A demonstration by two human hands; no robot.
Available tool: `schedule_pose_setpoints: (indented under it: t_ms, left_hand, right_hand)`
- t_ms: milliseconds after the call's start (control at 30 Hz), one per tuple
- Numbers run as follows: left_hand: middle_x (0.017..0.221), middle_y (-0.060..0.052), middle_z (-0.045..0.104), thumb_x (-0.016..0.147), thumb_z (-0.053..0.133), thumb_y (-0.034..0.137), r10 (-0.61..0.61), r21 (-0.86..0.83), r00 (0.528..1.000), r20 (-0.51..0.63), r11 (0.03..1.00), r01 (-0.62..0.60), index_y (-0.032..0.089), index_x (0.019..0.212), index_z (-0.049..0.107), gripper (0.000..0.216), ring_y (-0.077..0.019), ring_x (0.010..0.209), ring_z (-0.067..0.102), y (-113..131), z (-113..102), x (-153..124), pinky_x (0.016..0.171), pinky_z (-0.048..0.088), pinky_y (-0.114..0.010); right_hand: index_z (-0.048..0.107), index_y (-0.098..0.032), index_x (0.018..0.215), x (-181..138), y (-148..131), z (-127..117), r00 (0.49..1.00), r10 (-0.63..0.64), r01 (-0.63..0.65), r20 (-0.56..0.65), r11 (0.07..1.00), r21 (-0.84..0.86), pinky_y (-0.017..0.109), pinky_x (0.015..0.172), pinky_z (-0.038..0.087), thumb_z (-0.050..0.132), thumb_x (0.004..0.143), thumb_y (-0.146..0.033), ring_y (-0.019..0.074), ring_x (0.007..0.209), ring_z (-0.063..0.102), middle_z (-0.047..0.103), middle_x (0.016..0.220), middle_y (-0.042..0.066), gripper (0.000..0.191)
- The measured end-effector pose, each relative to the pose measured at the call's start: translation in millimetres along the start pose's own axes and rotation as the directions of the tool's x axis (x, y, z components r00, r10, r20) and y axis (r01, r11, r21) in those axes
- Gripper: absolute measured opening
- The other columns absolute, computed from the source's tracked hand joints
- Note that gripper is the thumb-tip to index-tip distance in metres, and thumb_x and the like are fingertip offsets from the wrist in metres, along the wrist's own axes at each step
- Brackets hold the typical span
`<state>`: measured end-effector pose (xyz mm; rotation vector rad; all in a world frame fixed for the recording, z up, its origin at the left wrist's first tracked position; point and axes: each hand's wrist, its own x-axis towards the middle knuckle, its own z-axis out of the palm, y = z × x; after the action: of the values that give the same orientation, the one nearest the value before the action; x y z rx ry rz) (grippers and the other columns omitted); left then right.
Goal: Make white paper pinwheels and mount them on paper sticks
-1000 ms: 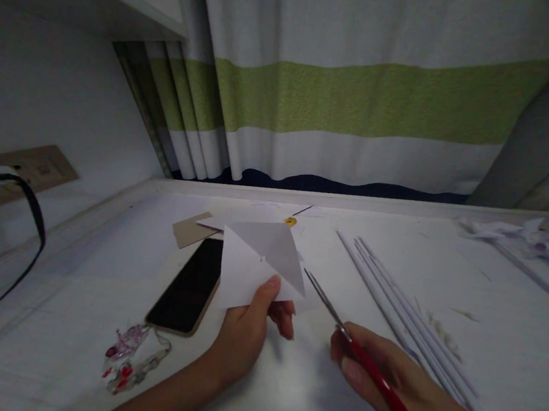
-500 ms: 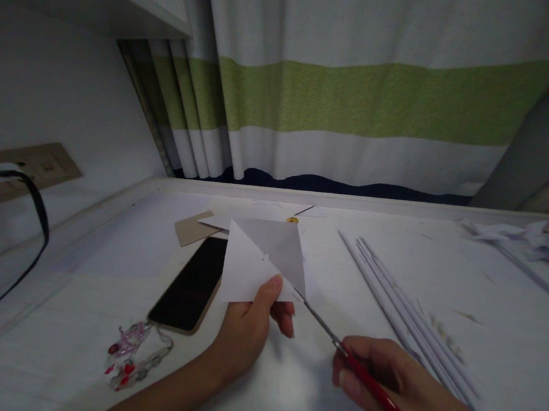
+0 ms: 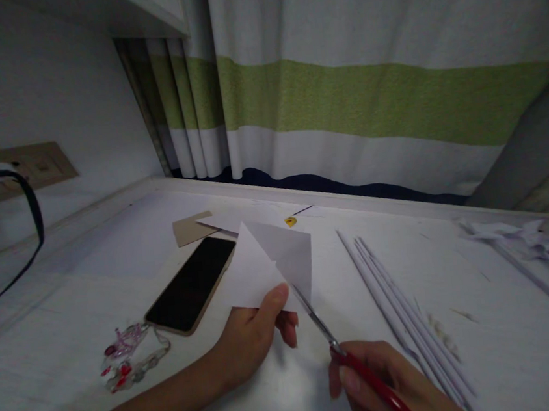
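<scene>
My left hand (image 3: 256, 338) pinches a piece of white paper (image 3: 255, 273) by its lower edge, thumb on top and fingers underneath. Slits run inward from the paper's corners, and the right part stands at a different angle from the left. In my right hand (image 3: 381, 377) is a pair of scissors (image 3: 324, 324) with red handles. Its metal blades reach into the paper at the lower right corner, just beside my left thumb. A dark-screened phone (image 3: 192, 286) lies left of the paper, partly behind it.
A beaded charm strap (image 3: 129, 361) lies by the phone. Several rolled paper sticks (image 3: 398, 310) rest at right, with paper pinwheels (image 3: 528, 241) beyond. Behind the paper are a beige card (image 3: 189, 229) and a small yellow item (image 3: 290, 221). A curtain (image 3: 341, 94) hangs behind the table.
The scissor blades have moved deeper into the paper along the lower right corner. The paper's right part has spread slightly further away from the left part.
</scene>
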<state>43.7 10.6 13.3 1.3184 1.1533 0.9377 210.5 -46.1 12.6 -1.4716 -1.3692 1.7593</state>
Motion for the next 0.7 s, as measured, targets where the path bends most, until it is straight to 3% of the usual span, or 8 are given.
schedule_pose_setpoints:
  t_ms: [133, 300, 700]
  left_hand:
    - [0.039, 0.003, 0.054, 0.079, 0.038, 0.036, 0.007, -0.011, 1.0, 0.001, 1.0, -0.007, 0.016, 0.042, 0.051, 0.044, -0.0106, 0.045, 0.054, -0.8, 0.7, -0.8, 0.058, 0.046, -0.02]
    - [0.04, 0.004, 0.052, 0.08, 0.037, 0.035, 0.006, -0.04, 1.0, -0.016, 0.999, -0.007, 0.016, 0.042, 0.05, 0.044, -0.0098, 0.043, 0.053, 0.7, 1.2, -0.4, 0.054, 0.045, -0.019]
    - [0.038, 0.004, 0.053, 0.078, 0.038, 0.036, -0.007, -0.035, 1.0, 0.012, 0.999, 0.007, 0.017, 0.042, 0.051, 0.043, -0.011, 0.043, 0.054, -0.6, 1.3, -0.1, 0.055, 0.046, -0.021]
  right_hand:
    - [0.047, -0.015, 0.072, 2.7, 3.5, -0.2, 1.0, -0.001, 0.001, 0.031, 1.0, 0.025, 0.018, 0.034, 0.019, 0.05, 0.06, -0.067, 0.0039, 0.036, 0.03, 0.036, 0.044, -0.009, 0.054]
    - [0.052, -0.014, 0.079, 0.0, 4.6, 0.6, 0.999, 0.008, -0.005, -0.053, 0.999, 0.046, 0.018, 0.034, 0.02, 0.055, 0.063, -0.061, 0.0045, 0.039, 0.032, 0.039, 0.048, -0.007, 0.051]
    - [0.054, -0.014, 0.083, -3.1, 4.4, -0.1, 0.996, 0.046, -0.041, -0.082, 0.997, 0.065, 0.017, 0.035, 0.021, 0.058, 0.06, -0.06, 0.0043, 0.042, 0.033, 0.044, 0.054, -0.005, 0.052]
